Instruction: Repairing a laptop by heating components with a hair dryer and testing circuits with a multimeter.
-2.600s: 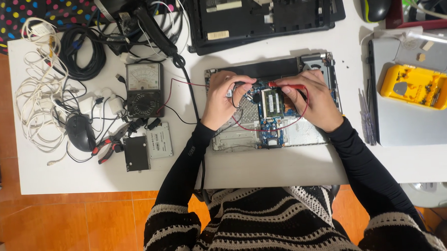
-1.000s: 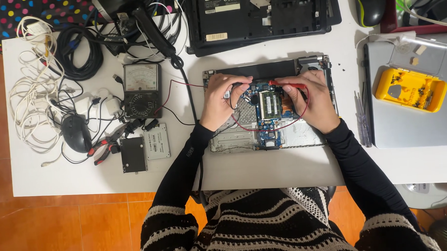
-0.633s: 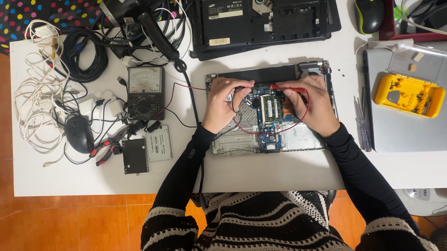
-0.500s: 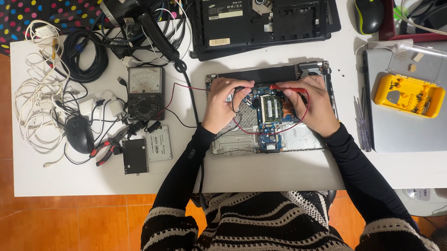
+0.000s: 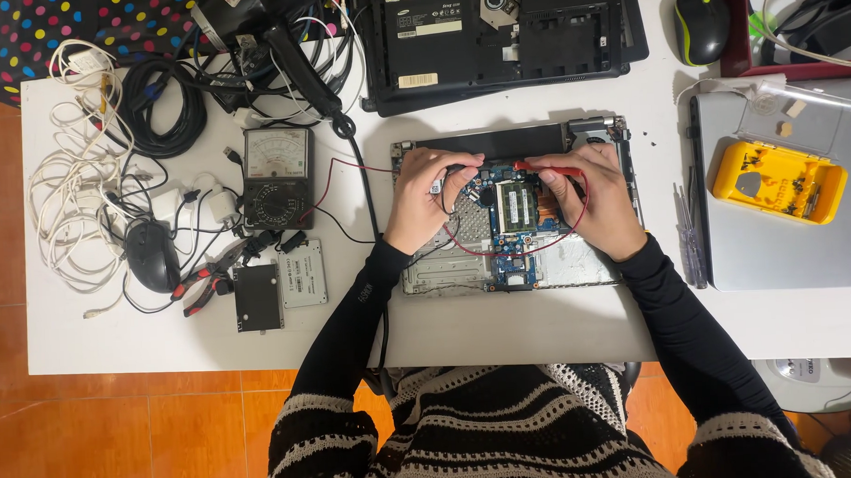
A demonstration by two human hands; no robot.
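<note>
An opened laptop base (image 5: 577, 262) lies on the white table (image 5: 504, 330), its blue circuit board (image 5: 513, 255) and green memory module (image 5: 516, 206) exposed. My left hand (image 5: 424, 197) rests on the board's left side, pinching a black probe whose tip points at the board. My right hand (image 5: 594, 200) holds a red probe (image 5: 548, 170) tip-down at the board's top edge. Red and black leads run left from the probes to an analog multimeter (image 5: 277, 176).
A second black laptop (image 5: 498, 34), underside up, lies at the back. Tangled cables (image 5: 111, 156), a black mouse (image 5: 153, 258), pliers (image 5: 201, 289) and two drives (image 5: 278, 289) sit left. A silver laptop (image 5: 793, 245) with a yellow screwdriver-bit case (image 5: 772, 182) is right.
Both hands stay on the board with the probes, shifting only slightly. The camera view has moved a little, so the scene sits lower in the picture.
</note>
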